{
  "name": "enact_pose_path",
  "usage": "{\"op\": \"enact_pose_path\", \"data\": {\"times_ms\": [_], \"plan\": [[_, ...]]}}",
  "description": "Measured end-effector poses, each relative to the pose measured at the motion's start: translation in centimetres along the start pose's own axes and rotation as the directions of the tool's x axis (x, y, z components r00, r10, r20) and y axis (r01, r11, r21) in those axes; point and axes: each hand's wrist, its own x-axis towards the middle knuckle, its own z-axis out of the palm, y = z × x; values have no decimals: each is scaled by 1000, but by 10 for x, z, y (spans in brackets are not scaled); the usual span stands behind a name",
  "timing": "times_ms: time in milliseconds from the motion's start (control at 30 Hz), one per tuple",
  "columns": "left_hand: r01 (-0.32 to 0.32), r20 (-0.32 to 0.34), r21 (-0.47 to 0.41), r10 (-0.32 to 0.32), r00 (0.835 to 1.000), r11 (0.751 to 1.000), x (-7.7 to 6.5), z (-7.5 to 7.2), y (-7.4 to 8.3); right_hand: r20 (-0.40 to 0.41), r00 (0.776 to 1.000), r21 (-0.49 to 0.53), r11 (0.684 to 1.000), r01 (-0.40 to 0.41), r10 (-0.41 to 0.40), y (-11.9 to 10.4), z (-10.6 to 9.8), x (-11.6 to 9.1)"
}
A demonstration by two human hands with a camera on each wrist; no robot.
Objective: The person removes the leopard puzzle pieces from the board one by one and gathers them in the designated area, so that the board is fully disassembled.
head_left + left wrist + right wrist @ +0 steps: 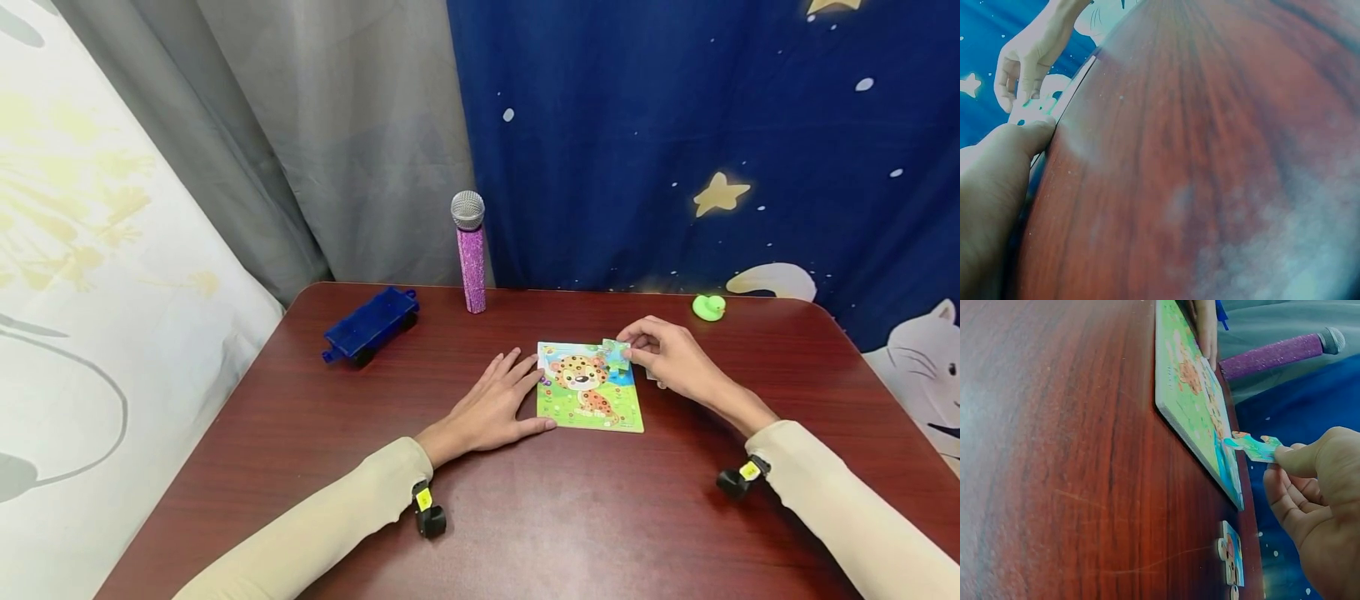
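In the head view, the left hand (495, 408) lies spread on the table (570, 517), fingertips and thumb at the near side of the puzzle board (553, 412), which sits just to its right. The right hand (670, 357) pinches a puzzle piece (615, 354) over the board's corner nearest that hand. Beyond the left hand stands a purple microphone (472, 258); farther to that hand's left is a blue cart (371, 323). Past the right hand sits a green duck (708, 307). In the left wrist view, the left thumb rests at the board's edge, its other fingers hidden. In the right wrist view, thumb and fingers grip the piece, tilted; whether it touches the board I cannot tell. A loose piece (1233, 553) lies on the table beside the right hand.
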Motion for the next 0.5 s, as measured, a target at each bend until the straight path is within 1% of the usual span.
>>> {"op": "enact_pose_path", "data": {"times_ms": [200,367,433,500], "plan": [[-4,-10,-11,4,1000,1000,0,1,-1,-62,998,41,999,-13,15,3,-8,-4],[2,-9,-39,-2,1000,999,0,1,-1,-96,995,29,999,-22,25,9,-16,-10],[3,-8,-47,-3,1000,999,0,1,-1,-115,993,-2,1000,-13,13,11,-19,-13],[4,-7,-60,-4,1000,998,0,1,-2,-127,992,-5,1000,-13,12,13,-22,-15]]}}
